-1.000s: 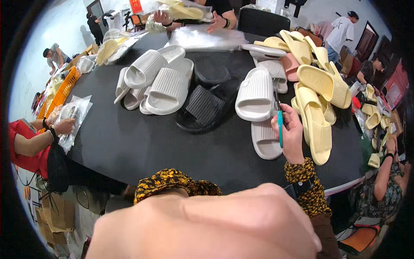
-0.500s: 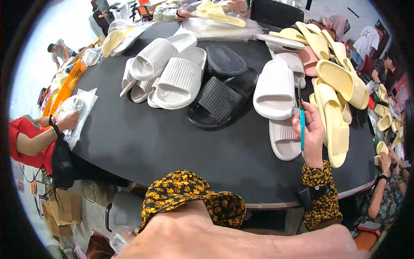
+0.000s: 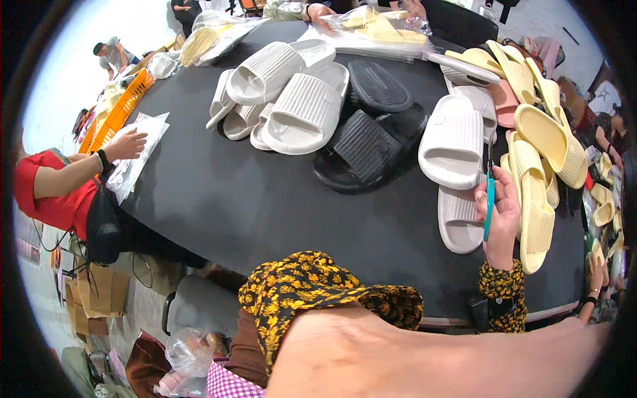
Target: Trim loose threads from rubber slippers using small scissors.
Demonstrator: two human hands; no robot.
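My right hand (image 3: 502, 211) is closed around a slim teal-handled tool (image 3: 490, 205) with a thin dark tip pointing away from me. It is beside a white slipper (image 3: 452, 142) that overlaps pale grey slippers (image 3: 461, 222). Yellow slippers (image 3: 534, 209) lie just right of the hand. My left forearm (image 3: 411, 351) crosses the lower edge, large and close, from a black-and-yellow flowered sleeve (image 3: 305, 292); its hand is out of sight. Farther left lie a group of pale grey slippers (image 3: 302, 109) and a black pair (image 3: 361, 149), one sole up.
The slippers lie on a dark table (image 3: 265, 205). Bagged yellow slippers (image 3: 385, 26) lie at its far edge. At the left, a person in red (image 3: 60, 189) reaches over clear bags (image 3: 142, 152) near an orange crate (image 3: 119, 109). Another person's hand (image 3: 597, 272) shows at right.
The view has shifted, so the table's things sit farther right. My left forearm reaches farther right. My right hand keeps the teal tool. The red-clad person's hand has lifted and opened.
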